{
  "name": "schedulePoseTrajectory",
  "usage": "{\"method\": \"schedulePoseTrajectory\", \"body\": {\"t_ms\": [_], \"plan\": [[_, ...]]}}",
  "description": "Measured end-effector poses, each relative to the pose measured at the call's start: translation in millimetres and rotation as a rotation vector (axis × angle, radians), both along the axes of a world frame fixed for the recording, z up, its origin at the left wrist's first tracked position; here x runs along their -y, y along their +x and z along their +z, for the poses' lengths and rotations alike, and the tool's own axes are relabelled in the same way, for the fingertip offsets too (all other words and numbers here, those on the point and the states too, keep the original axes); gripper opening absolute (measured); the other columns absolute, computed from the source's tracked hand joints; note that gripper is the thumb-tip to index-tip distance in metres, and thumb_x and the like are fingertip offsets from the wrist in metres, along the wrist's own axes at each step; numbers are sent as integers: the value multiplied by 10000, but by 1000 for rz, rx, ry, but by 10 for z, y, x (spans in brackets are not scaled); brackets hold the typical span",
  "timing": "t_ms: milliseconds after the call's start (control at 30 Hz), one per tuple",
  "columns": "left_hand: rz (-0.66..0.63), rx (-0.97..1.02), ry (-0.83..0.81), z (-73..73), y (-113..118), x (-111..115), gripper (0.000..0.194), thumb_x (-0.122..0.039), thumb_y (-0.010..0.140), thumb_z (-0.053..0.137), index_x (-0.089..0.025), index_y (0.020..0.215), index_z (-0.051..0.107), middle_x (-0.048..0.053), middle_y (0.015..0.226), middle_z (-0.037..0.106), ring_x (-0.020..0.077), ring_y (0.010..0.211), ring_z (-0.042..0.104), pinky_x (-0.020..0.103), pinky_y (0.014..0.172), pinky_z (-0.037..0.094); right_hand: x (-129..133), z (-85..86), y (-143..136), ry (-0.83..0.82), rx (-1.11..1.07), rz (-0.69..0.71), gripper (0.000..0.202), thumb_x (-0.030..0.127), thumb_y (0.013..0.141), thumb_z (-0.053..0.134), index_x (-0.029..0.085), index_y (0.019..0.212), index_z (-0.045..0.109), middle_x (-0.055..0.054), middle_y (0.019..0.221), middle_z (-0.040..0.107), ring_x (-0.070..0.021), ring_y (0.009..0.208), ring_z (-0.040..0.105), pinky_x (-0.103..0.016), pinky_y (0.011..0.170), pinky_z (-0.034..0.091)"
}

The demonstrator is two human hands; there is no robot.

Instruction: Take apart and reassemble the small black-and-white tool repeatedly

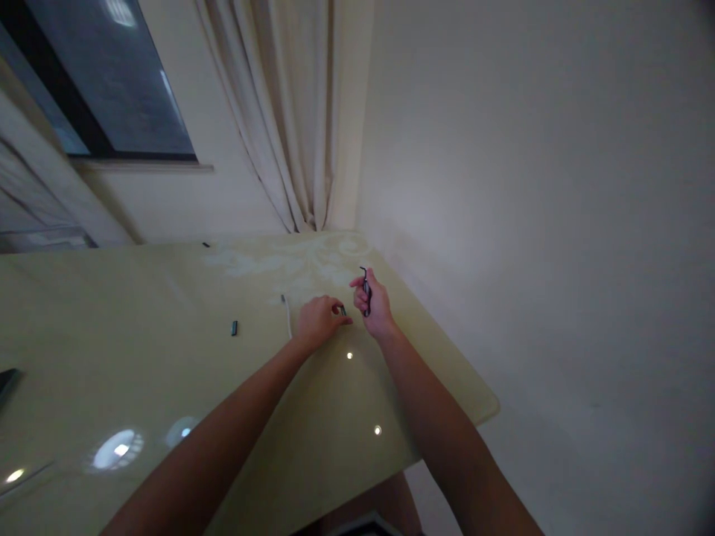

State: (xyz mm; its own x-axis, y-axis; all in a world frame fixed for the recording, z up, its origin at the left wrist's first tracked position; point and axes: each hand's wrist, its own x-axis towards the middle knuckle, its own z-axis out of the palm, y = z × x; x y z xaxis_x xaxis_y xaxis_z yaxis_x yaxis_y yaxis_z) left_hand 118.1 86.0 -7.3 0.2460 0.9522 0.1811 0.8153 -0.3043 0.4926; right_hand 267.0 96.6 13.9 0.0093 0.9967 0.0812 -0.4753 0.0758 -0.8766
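Near the table's right side, my left hand point(321, 320) pinches a small dark greenish piece point(342, 310) between thumb and fingers, low over the tabletop. Just right of it, my right hand point(374, 301) is closed around a dark slim tool point(366, 289), whose thin bent tip points up past the fingers. A gap separates the two hands. A similar small dark piece point(234, 328) lies on the table left of my left hand. Behind my left wrist, a white cable point(288, 316) with a grey end runs partly out of sight.
The glossy pale yellow table point(436, 357) ends in a rounded corner at the right, beside a plain wall. At its back edge lies a small dark object point(206, 244), below the curtain point(284, 119) and window. A dark object point(7, 383) shows at the far left.
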Motion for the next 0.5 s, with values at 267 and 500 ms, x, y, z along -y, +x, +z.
{"method": "schedulePoseTrajectory", "body": {"t_ms": [267, 500], "plan": [[12, -53, -9, -103, 36, -143, 386, -490, 801, 819, -209, 1067, 828, 111, 980, 783, 280, 919, 696, 339, 771, 445, 23, 29, -21, 8, -74, -6, 568, 707, 906, 609, 168, 729, 648, 103, 490, 290, -56, 389, 216, -234, 396, 166], [-24, 12, 129, -59, -746, 206, 496, -536, 802, 801, -241, 1200, 784, 91, 1048, 774, 277, 908, 678, 365, 859, 471, 53, 51, -40, 6, -35, 1, 570, 711, 907, 601, 173, 725, 644, 101, 493, 284, -59, 396, 207, -231, 396, 157]]}}
